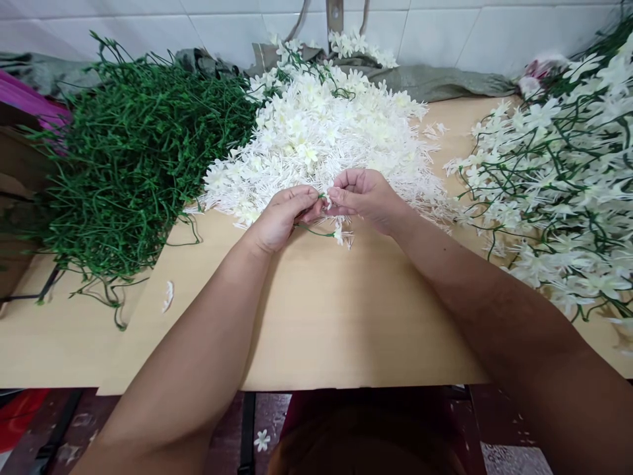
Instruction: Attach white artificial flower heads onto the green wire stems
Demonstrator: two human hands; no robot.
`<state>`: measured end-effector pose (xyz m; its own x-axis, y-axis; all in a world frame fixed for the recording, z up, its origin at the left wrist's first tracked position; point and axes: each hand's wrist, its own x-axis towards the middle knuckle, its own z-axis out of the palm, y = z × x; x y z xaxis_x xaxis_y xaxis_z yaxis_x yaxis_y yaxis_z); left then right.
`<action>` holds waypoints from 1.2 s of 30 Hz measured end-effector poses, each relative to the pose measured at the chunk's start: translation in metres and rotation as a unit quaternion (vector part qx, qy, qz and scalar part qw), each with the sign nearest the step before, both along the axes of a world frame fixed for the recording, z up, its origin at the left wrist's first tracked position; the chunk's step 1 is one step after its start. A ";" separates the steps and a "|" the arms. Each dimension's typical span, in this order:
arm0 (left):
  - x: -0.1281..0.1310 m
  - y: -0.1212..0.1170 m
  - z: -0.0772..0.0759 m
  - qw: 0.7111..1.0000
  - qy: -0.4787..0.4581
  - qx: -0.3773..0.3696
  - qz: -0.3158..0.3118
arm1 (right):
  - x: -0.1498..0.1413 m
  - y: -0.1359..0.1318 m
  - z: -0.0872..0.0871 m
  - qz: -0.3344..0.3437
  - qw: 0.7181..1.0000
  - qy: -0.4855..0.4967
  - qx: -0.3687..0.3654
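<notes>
My left hand [287,212] pinches a green plastic stem [316,231] near one of its tips, at the front edge of the white heap. Fingertip to fingertip with it, my right hand [363,198] is closed on a small white artificial flower, mostly covered by the fingers. A branch of the stem hangs below the hands and ends in a white blossom [339,234]. Just behind both hands rises a big pile of loose white artificial flowers [326,125], many with thin white stamens.
A heap of green plastic stems [148,152] lies on the left. At the right are stems with white flowers on them [558,185]. A white scrap [168,296] rests on the cardboard-covered table [361,330]. One flower [262,440] lies below the table edge. Behind stands a tiled wall [435,36].
</notes>
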<state>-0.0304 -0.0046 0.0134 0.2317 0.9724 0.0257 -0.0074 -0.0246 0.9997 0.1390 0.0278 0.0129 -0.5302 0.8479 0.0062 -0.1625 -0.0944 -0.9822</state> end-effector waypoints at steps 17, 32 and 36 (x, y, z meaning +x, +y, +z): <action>-0.001 0.002 0.000 0.999 -0.007 0.001 -0.032 | -0.007 -0.003 -0.009 -0.011 0.999 0.041 -0.019; -0.004 0.004 0.000 0.997 0.009 -0.012 -0.069 | -0.011 -0.012 -0.009 -0.020 0.997 0.055 -0.040; -0.004 0.003 -0.001 0.997 0.002 -0.016 -0.076 | -0.011 -0.012 -0.008 -0.008 0.997 0.057 -0.043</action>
<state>-0.0341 -0.0016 0.0122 0.3769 0.9263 -0.0062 -0.0048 0.0086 1.0000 0.1280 0.0157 0.0049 -0.5167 0.8561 -0.0070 -0.2745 -0.1735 -0.9458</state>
